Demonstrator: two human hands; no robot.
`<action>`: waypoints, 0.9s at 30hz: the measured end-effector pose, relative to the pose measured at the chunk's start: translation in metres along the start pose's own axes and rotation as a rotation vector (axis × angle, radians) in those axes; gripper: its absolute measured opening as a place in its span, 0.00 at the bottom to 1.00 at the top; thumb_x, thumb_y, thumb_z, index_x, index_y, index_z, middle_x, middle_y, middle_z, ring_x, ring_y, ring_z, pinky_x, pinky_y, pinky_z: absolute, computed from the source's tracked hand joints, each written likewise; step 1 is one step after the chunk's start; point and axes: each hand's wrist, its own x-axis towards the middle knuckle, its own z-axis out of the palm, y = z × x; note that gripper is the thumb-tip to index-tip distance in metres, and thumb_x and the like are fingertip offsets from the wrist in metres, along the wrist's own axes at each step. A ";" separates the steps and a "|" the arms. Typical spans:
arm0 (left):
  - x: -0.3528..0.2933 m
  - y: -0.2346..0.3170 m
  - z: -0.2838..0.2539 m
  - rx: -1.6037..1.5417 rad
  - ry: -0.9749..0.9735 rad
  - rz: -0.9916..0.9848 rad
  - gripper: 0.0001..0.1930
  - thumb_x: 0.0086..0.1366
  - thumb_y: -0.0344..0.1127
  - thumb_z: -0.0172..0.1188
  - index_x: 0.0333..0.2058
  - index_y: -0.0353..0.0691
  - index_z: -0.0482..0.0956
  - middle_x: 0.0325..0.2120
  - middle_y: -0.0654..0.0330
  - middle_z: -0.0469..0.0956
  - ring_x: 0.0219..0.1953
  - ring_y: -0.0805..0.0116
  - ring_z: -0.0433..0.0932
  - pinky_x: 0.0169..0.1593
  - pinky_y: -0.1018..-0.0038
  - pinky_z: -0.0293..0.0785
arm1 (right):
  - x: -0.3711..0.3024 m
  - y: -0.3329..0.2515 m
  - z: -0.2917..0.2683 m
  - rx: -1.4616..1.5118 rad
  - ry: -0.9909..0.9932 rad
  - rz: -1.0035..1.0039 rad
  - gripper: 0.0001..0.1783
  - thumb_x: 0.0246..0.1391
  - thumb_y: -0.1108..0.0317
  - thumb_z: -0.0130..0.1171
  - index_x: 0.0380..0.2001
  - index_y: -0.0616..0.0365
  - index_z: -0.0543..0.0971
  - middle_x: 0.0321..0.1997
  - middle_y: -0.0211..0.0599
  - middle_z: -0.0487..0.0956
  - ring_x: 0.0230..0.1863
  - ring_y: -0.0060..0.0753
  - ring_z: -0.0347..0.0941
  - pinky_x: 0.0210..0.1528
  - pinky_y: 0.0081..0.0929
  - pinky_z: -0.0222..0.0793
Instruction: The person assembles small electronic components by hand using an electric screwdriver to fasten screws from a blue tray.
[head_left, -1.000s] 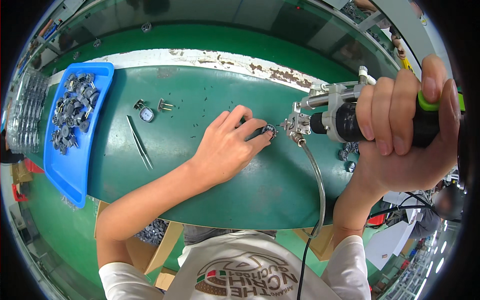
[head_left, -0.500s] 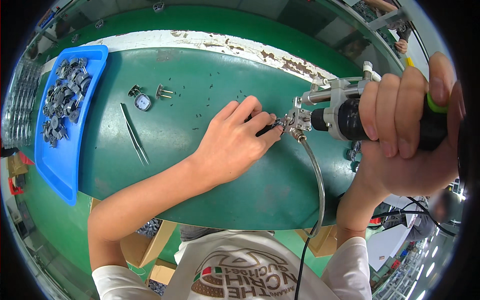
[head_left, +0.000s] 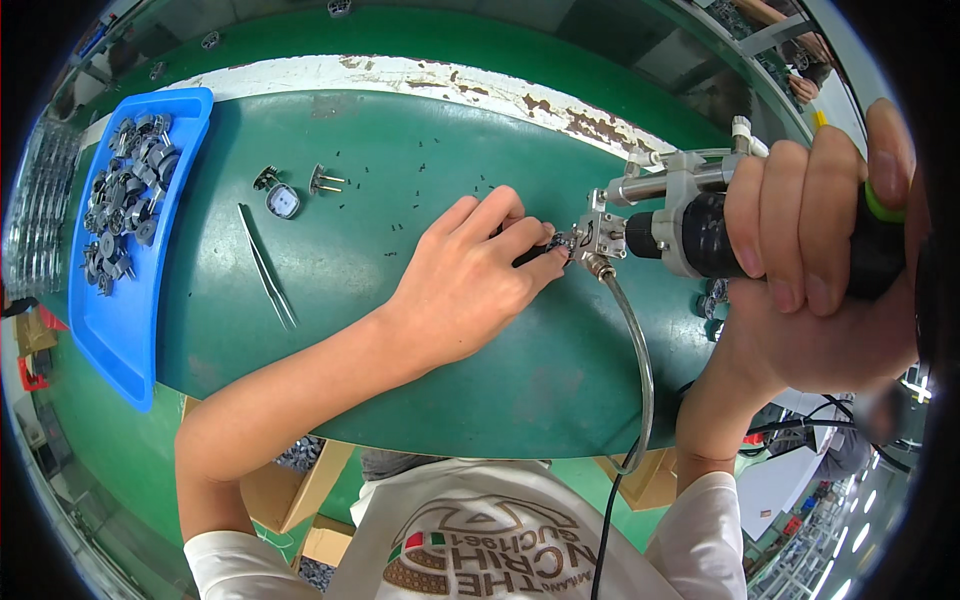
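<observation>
My right hand (head_left: 790, 235) is wrapped around the black body of a power screwdriver (head_left: 708, 236), which lies nearly level in the view with its metal nose block (head_left: 600, 235) pointing left. A clear hose (head_left: 641, 370) curves down from that block. Against the table, the bent fingers of my left hand (head_left: 465, 275) pinch a small dark part (head_left: 535, 250) right at the screwdriver's nose. The fingers hide most of this part, and the tip's exact contact with it cannot be made out.
On the green table (head_left: 480, 400) lie tweezers (head_left: 265, 268), a small grey-white housing (head_left: 283, 201), a two-pronged piece (head_left: 322, 180) and several scattered tiny screws (head_left: 417, 193). At left, a blue tray (head_left: 120, 370) holds many grey round parts (head_left: 125, 195). Dark parts (head_left: 712, 300) sit beneath the screwdriver.
The screwdriver and my right hand have shifted very slightly to the right in the picture. My left hand keeps its pinch on the dark part in nearly the same place.
</observation>
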 end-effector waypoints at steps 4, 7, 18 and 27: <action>0.000 0.001 0.000 0.000 0.008 0.001 0.11 0.50 0.33 0.73 0.35 0.45 0.89 0.36 0.66 0.82 0.39 0.64 0.75 0.38 0.67 0.74 | 0.000 -0.001 -0.002 -0.026 0.021 0.029 0.13 0.74 0.58 0.33 0.41 0.52 0.66 0.14 0.22 0.63 0.14 0.18 0.56 0.25 0.21 0.59; 0.000 0.001 0.001 0.010 0.009 0.002 0.11 0.50 0.33 0.74 0.35 0.46 0.89 0.36 0.66 0.82 0.39 0.64 0.75 0.38 0.68 0.75 | 0.004 0.000 0.000 0.000 0.008 0.063 0.14 0.75 0.59 0.32 0.40 0.52 0.65 0.13 0.21 0.63 0.13 0.18 0.56 0.25 0.21 0.59; 0.003 0.003 0.000 0.007 0.021 -0.011 0.11 0.50 0.33 0.74 0.34 0.46 0.90 0.34 0.67 0.82 0.38 0.65 0.75 0.38 0.69 0.75 | 0.010 0.001 0.001 0.042 0.042 0.044 0.13 0.73 0.60 0.33 0.38 0.53 0.66 0.13 0.21 0.62 0.12 0.17 0.54 0.24 0.22 0.59; 0.006 -0.006 -0.001 -0.035 0.063 -0.031 0.11 0.47 0.34 0.78 0.31 0.44 0.88 0.30 0.68 0.80 0.35 0.65 0.74 0.36 0.69 0.73 | 0.007 0.001 -0.009 0.056 0.066 -0.011 0.12 0.72 0.61 0.35 0.37 0.54 0.66 0.13 0.21 0.62 0.12 0.16 0.54 0.24 0.22 0.60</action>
